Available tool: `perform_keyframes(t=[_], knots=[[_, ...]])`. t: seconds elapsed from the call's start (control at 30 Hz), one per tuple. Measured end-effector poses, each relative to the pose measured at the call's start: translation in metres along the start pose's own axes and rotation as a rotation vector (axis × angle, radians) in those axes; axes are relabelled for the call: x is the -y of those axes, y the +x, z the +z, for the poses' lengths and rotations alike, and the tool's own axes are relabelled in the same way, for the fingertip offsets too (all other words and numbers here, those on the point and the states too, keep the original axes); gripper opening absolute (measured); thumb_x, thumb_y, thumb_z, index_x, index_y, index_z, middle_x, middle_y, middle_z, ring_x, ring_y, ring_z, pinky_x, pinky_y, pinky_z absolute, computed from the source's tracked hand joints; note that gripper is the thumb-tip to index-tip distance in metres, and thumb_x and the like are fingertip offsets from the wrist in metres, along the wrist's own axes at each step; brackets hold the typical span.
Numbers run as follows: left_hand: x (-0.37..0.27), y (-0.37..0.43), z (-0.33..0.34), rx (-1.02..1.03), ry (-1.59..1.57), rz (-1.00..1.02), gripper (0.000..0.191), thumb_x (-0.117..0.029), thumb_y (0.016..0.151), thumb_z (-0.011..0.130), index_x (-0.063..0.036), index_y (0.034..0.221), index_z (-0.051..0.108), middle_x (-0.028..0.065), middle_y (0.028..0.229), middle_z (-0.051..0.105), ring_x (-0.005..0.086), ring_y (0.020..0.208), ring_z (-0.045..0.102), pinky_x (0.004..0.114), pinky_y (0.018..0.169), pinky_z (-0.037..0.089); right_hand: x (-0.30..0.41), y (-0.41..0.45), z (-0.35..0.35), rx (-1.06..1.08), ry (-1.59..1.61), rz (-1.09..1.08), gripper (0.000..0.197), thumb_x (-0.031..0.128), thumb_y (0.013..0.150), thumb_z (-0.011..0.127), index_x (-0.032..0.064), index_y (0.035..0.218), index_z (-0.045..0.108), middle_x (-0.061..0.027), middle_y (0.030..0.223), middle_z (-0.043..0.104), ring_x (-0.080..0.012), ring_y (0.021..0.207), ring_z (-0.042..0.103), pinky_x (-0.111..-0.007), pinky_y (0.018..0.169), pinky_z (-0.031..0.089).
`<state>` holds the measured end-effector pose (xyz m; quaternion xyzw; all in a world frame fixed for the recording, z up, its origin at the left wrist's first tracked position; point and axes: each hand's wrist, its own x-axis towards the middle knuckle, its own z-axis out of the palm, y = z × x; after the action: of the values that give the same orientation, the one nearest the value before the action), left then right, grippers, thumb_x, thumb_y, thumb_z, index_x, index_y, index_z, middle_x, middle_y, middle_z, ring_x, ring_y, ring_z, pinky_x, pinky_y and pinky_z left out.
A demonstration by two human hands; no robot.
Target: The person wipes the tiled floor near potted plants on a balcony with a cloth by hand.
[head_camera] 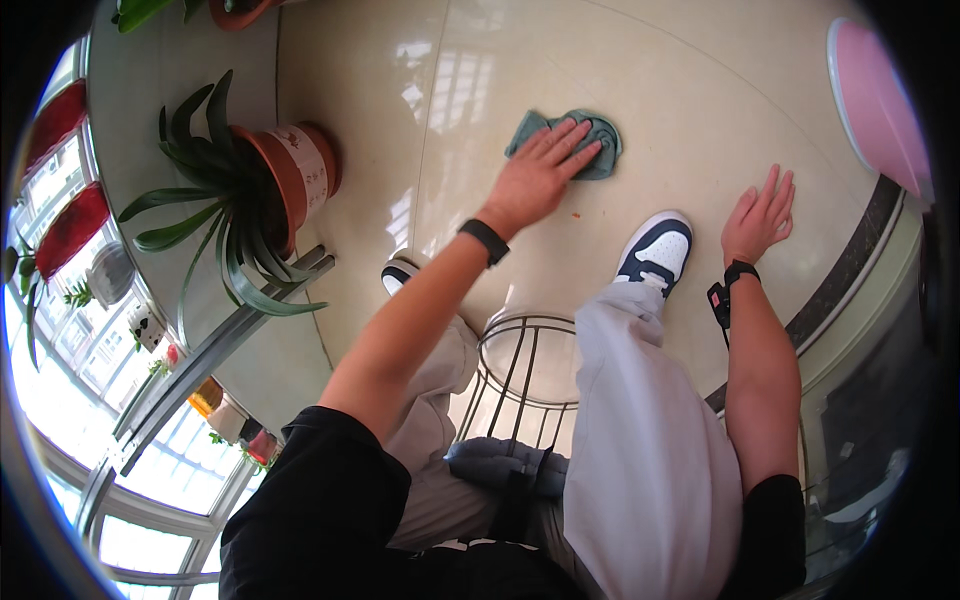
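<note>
A folded green cloth (604, 161) lies on the glossy beige tiled floor (675, 90). My left hand (536, 176) presses flat on it, palm down, its fingers slightly spread over the fabric. A small orange-brown speck (576, 216) is on the floor just below the cloth. My right hand (757, 214) is held out to the right, beyond my right shoe (658, 247); its fingers are apart and it holds nothing. Each wrist wears a black band, and a small device hangs at the right one.
A potted plant in a terracotta-coloured pot (292, 180) stands at the left, near a metal frame rail (225, 360). Small potted plants line the windows. A pink basin (874, 105) is at the upper right. Beneath me is a wire-framed stool (529, 360) with a grey cushion.
</note>
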<state>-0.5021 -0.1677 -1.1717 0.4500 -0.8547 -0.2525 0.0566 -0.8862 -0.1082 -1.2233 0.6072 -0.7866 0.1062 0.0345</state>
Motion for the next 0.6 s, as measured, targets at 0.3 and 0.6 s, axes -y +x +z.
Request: perform_keyframes(t=[0.3,0.6], knots=[[0.174,0.023,-0.057,-0.337,0.128,-0.437,0.075,-0.021,0.087,0.054,-0.0098,0.159,0.037,0.0278,0.161,0.034,0.0495,0.147,0.032,0.052,0.122,0.031,0.005,0.001,0.007,-0.008,-0.009,0.014,0.056,0.033,0.104,0.046,0.0226,0.159,0.04,-0.0063,0.166,0.034,-0.0269,0.151,0.034,-0.055,0.115,0.024],[-0.015,0.056,0.011,0.038,-0.138,0.168,0.074,0.0,0.078,0.059,-0.0127,0.15,0.051,0.012,0.162,0.042,0.0324,0.151,0.035,0.048,0.125,0.028,0.0,0.002,0.0,0.016,-0.04,0.025,0.057,0.032,0.103,0.046,0.022,0.159,0.039,-0.0072,0.167,0.034,-0.0273,0.151,0.034,-0.055,0.115,0.023]])
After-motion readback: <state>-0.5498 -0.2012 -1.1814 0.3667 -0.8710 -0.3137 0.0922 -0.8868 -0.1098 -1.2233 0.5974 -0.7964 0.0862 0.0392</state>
